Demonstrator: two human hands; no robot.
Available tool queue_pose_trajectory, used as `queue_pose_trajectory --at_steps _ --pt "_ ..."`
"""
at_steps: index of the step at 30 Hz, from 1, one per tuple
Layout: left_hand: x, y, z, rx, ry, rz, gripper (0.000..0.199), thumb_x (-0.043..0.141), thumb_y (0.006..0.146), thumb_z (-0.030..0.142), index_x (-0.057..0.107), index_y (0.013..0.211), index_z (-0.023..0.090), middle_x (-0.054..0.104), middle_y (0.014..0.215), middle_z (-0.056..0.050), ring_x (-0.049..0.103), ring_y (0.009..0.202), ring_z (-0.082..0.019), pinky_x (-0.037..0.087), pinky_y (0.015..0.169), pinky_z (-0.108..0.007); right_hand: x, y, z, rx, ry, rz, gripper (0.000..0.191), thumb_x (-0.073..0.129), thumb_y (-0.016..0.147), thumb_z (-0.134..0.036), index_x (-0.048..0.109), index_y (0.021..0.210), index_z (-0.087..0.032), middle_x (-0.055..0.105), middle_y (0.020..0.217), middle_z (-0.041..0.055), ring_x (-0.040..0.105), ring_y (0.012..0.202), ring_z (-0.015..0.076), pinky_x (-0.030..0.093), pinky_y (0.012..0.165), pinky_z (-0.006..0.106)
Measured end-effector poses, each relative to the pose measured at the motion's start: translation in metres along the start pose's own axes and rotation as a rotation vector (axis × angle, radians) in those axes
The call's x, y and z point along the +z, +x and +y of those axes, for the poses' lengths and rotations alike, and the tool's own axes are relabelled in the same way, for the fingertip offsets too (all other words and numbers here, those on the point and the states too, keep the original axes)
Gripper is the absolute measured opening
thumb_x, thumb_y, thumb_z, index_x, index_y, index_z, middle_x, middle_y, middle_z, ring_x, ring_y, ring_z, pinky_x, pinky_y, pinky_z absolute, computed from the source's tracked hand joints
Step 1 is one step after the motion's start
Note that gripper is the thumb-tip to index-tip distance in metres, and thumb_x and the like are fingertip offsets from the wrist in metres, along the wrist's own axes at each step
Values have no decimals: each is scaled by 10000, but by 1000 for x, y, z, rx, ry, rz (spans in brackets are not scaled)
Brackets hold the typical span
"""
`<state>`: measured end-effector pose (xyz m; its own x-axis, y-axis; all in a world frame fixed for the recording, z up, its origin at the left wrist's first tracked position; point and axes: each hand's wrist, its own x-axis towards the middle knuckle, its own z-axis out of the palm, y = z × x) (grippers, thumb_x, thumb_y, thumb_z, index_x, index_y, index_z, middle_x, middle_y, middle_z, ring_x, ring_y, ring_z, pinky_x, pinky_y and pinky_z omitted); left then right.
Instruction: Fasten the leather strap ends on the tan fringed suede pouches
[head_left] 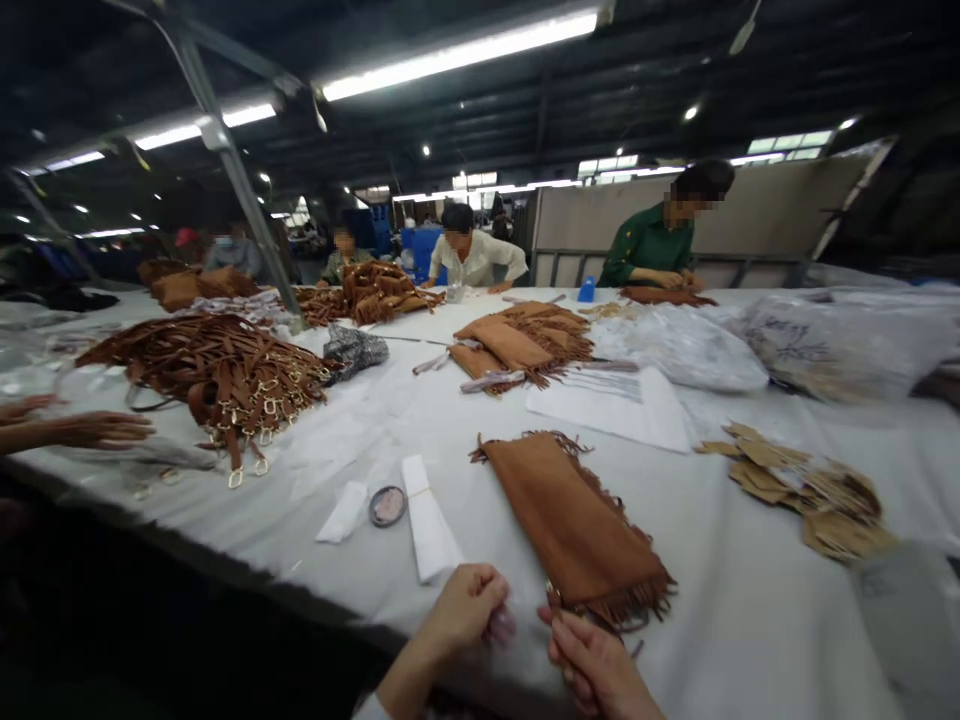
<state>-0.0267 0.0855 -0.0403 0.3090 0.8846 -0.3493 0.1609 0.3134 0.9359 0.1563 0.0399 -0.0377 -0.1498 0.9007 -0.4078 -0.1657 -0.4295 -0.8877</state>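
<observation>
A flat brown fringed bag (570,520) lies slantwise on the white-covered table in front of me. At its near corner, beside a small metal fitting, my right hand (596,665) is closed in a pinch on a small brown end of the bag. My left hand (465,610) is just left of that corner, apart from the bag. Its fingers are curled together and blurred at the tips, so what they hold, if anything, is hidden. White folded paper strips (431,520) and a small round dish (388,506) lie beyond my left hand.
Brown straps with gold clasps (225,375) are heaped at left, near another person's hands (97,428). More fringed bags (517,340) lie ahead. Tan tags (802,485) and plastic bags (847,340) are at right. Several people work across the table; a metal post (244,170) rises at left.
</observation>
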Motion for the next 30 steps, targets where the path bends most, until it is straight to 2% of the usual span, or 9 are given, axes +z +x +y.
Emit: queue_pose_trajectory --at_steps 4,10,13,16,19,21,25,27,30 --pt "13 -19 -12 -13 5 -2 322 456 773 487 495 667 185 581 527 6 526 452 -126 373 449 -234 6 -6 -1 60 57 -45 506 765 595 -562 612 860 -160 569 578 -32 274 351 18 150 344 173" --pt "18 -17 -18 41 109 24 346 486 763 487 496 605 180 485 505 31 456 467 -112 348 462 -234 10 5 17 81 -124 -72 499 656 611 -656 548 571 -171 439 371 -55 279 296 53 155 327 213" --pt "22 -18 -18 -26 -15 -15 416 504 736 574 483 611 178 476 489 34 426 441 -104 329 454 -234 14 4 17 58 -160 -41 493 639 616 -658 528 548 -183 425 351 -58 285 294 61 155 332 220" --pt "26 -26 -15 -76 -229 -64 487 517 731 636 541 731 149 542 552 16 426 456 -92 331 474 -226 16 -1 12 42 -135 -41 484 625 658 -643 535 564 -177 464 387 -53 284 307 54 153 347 218" --pt "29 -37 -9 -6 -335 -156 518 717 649 499 588 992 132 642 769 -22 526 619 -111 400 606 -226 17 -5 9 34 -107 -42 495 619 680 -649 554 586 -168 470 401 -50 284 328 53 152 362 216" --pt "30 -41 -7 42 -309 -181 572 783 596 413 594 1058 134 658 843 -31 561 717 -137 417 685 -236 17 -6 10 23 -103 -44 503 616 691 -656 560 589 -167 441 379 -57 279 336 56 151 371 215" --pt "30 -36 -13 84 -191 -66 436 605 752 534 637 855 111 647 703 -29 545 643 -133 406 640 -240 16 -6 13 13 -111 -44 517 611 703 -669 566 582 -169 423 365 -63 272 332 56 151 376 217" --pt "32 -31 -19 72 -144 -1 492 540 764 608 604 727 121 629 626 -27 523 567 -124 390 576 -237 16 -6 14 15 -120 -33 524 610 701 -678 567 580 -170 423 362 -64 273 326 57 155 376 219" --pt "36 -27 -27 -10 -138 62 599 435 745 728 552 658 147 609 540 -31 512 462 -130 376 487 -241 15 -6 15 7 -151 -15 529 609 698 -685 558 578 -172 434 358 -61 287 323 61 173 377 221"
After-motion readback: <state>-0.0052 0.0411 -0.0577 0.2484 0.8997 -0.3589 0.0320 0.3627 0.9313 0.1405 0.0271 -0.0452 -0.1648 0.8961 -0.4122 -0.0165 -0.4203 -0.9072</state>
